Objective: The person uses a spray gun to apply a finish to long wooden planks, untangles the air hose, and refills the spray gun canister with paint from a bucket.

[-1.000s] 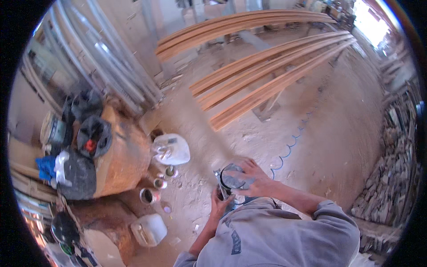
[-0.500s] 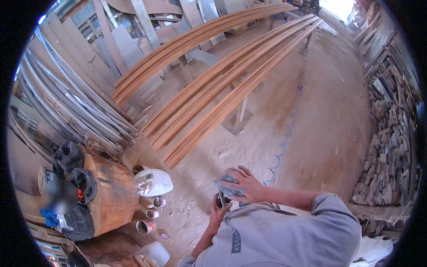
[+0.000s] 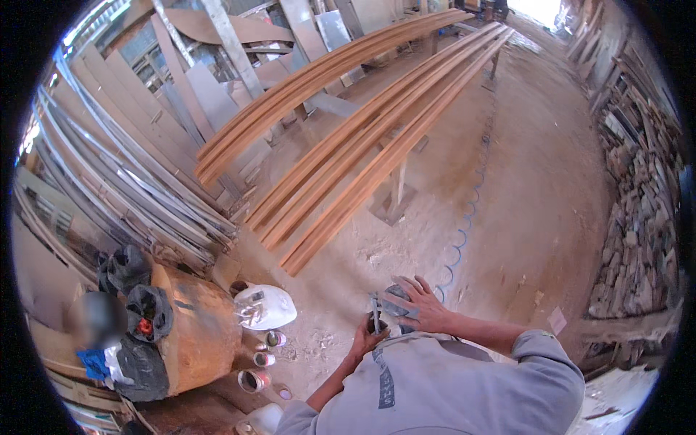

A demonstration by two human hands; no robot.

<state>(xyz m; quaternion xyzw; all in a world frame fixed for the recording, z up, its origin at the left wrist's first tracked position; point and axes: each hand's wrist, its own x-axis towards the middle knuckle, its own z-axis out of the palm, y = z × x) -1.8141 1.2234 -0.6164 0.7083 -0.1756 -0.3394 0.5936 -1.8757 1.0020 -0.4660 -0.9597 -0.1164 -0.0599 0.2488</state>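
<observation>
Close to the front of my grey shirt, my left hand (image 3: 368, 339) is closed round a dark tool (image 3: 375, 322) with a thin pale edge standing up. My right hand (image 3: 428, 307) rests over a grey rounded piece (image 3: 395, 299) beside it, the fingers stretched across its top. The two pieces are side by side; I cannot tell whether they are joined. A blue coiled hose (image 3: 458, 254) runs from beside my right hand far across the floor. My palms hide much of what I hold.
Long brown wooden mouldings (image 3: 362, 152) lie on supports ahead, with another bundle (image 3: 319, 65) behind. At left, a wooden table (image 3: 199, 326) carries black bags (image 3: 148, 312). A white jug (image 3: 268, 306) and small cans (image 3: 254, 380) stand beside it. Stacked wood offcuts (image 3: 631, 239) line the right side.
The view has shifted, so mouldings and table appear farther right. Both hands appear slightly right and still hold the pieces. My right hand's fingers are more spread over the grey piece.
</observation>
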